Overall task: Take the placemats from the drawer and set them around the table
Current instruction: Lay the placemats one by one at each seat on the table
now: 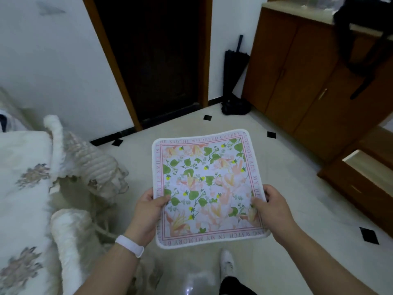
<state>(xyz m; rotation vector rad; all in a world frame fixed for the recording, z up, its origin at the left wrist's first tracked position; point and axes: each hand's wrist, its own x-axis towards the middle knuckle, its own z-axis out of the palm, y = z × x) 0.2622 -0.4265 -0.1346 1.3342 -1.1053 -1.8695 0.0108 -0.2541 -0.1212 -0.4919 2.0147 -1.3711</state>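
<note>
Well, both arms reach forward and draw slightly together, and between them a floral placemat [208,184] is held out flat, nearly level, above the pale floor [276,252]. The left hand [146,211], with a white wristband [129,244] on its wrist, grips the mat's left edge. Its thumb lies on top of the printed face and its other fingers are curled out of sight beneath. The right hand [274,211] mirrors it on the right edge, with the thumb pressed on the bordered margin and the remaining fingers wrapped round and under. The mat stretches away from the fingertips with its far corners free, and pink lettering runs round its rim.

Out beyond the right fingers, a wooden drawer [365,167] stands pulled open, with a brown cabinet [297,71] behind it. Straight ahead, past the mat's far edge, a folded dark umbrella [234,67] leans in the corner beside a dark door [157,60]. Outside the left fingers lies a white embroidered cloth [21,188], draped over furniture I cannot make out. Nearer than the wrists, a white shoe [227,262] shows on the floor.
</note>
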